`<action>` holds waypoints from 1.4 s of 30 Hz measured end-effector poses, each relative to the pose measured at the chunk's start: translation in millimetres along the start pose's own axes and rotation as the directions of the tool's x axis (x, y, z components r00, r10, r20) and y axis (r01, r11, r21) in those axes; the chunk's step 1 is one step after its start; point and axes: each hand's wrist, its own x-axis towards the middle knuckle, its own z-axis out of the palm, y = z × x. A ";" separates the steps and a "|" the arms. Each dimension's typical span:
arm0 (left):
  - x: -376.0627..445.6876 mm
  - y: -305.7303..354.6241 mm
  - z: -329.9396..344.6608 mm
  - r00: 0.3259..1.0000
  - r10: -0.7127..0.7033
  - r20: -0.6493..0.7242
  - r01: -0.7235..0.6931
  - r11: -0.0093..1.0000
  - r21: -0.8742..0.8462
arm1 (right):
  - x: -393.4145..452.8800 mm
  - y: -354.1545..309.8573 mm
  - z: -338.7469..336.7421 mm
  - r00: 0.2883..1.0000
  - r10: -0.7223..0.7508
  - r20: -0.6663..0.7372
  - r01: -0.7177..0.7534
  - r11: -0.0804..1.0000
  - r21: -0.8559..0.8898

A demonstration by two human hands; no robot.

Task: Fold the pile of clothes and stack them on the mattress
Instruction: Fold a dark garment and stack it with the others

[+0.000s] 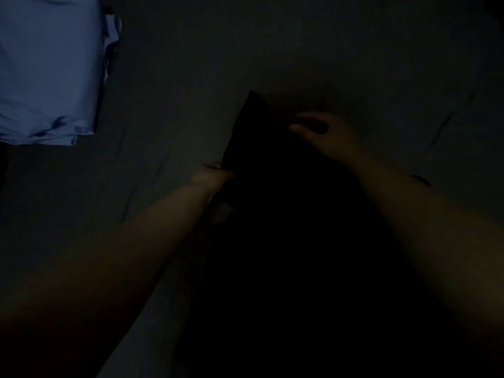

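- The scene is very dark, so most detail is lost.
- A black garment lies on the mattress, running from the middle of the view down toward the person. Its far corner comes to a point, and its lower part melts into shadow, so its full outline cannot be made out.
- The left hand is at the left edge of the black garment. Its fingers seem to pinch that edge, though the dimness makes the grip hard to confirm.
- The right hand rests on top of the garment near its far end. The fingers are spread and bent lightly, with the thumb pointing left; it appears to press on the cloth rather than close around it.
- Both forearms are bare and reach in from the bottom corners of the view, one on each side of the garment.
- A small pale patch shows just below the left wrist at the garment's edge; what it is cannot be told.
- A folded light-blue cloth with darker marks near its lower edge lies on the mattress at the far left, well apart from the black garment and both hands.
- The mattress cover shows a few creases to the left and right of the arms.
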 end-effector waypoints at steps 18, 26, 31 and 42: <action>22.1 93.5 19.7 0.935 0.333 -0.120 -0.288 0.912 0.291 | -78.8 143.6 -129.0 0.828 0.272 -0.491 -0.460 0.830 -0.316; 32.3 120.4 47.0 0.865 0.476 -0.157 -0.490 0.870 -0.062 | -20.8 216.0 -206.9 0.640 0.303 -0.706 -0.629 0.734 -0.255; 27.6 65.3 62.2 0.941 0.327 -0.090 -0.328 0.945 0.006 | -41.9 170.4 -147.2 0.768 0.113 -0.631 -0.483 0.749 -0.454; -44.1 -40.9 63.3 0.955 0.286 -0.076 -0.261 0.935 0.238 | -148.3 127.0 59.8 0.956 -0.242 0.164 0.286 0.658 -0.697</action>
